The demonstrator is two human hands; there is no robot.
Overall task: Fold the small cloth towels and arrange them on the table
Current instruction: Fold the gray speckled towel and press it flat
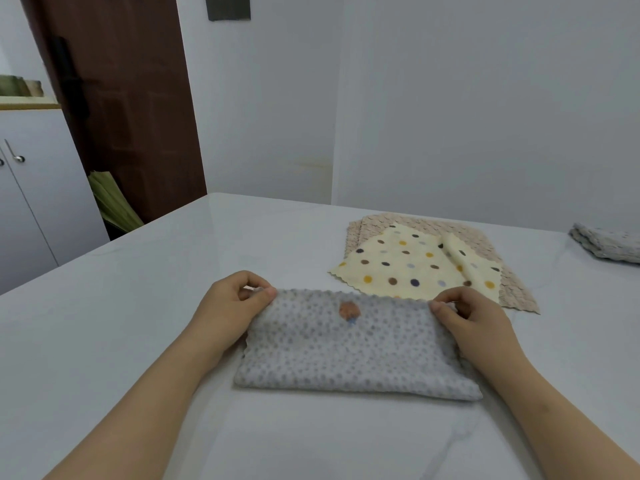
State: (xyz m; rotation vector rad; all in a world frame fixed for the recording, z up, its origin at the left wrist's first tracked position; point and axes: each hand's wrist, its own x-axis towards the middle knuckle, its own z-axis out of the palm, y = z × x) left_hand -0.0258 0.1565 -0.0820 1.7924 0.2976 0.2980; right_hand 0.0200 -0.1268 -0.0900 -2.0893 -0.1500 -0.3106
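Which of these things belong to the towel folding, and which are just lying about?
Job: grey towel, pinched by left hand and right hand; polka-dot towel; beige towels under it; folded towel at far right; table.
Idle: white cabinet; brown door.

White table (121, 323) under grey towel (346, 355), beige towels (514, 289) (spotted one (408, 261) atop) and far-right folded pile (609, 244).

Two hands are counted: the left hand (232, 306) and the right hand (474, 318). One folded grey nubbly towel (356, 348) is seen, one cream polka-dot cloth (412, 265), and one folded pale grey pile (609, 242). The layers of the beige scale-patterned stack (512, 289) cannot be counted. The cloths are carried by one white marbled surface (138, 306).
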